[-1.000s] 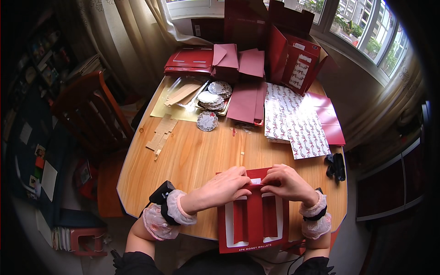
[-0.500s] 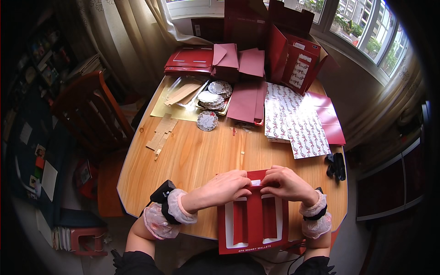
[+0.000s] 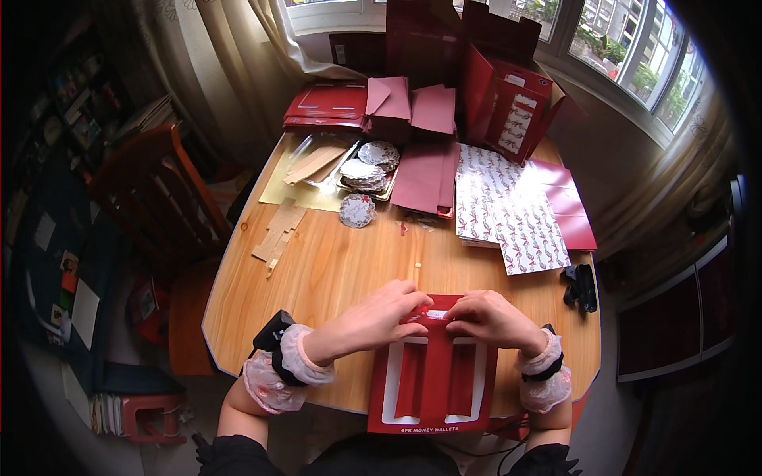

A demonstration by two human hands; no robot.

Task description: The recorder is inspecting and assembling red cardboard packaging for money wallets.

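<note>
A flat red cardboard package [image 3: 431, 385] with two long white-edged window openings lies at the table's front edge, its lower part reaching past the edge toward me. My left hand [image 3: 379, 316] is closed at the left of its upper fold, fingertips pinched on the red card. A small bright red spot shows at those fingertips, too small to name. Across from it, my right hand [image 3: 494, 319] pinches the same fold, thumb and fingers together. Between both hands a white label strip [image 3: 436, 315] is visible, partly covered by the fingers.
Farther back are a stack of red packages [image 3: 325, 103], pink envelopes [image 3: 433, 111], round lacy paper pieces [image 3: 363, 172], patterned white sheets [image 3: 533, 234] and a large red box [image 3: 508, 103]. Tan strips [image 3: 279, 228] lie left; a black object [image 3: 583, 287] sits at the right edge.
My left hand has shifted slightly left and up, away from the right hand. More of the white label shows between them, and the red package has moved a little left.
</note>
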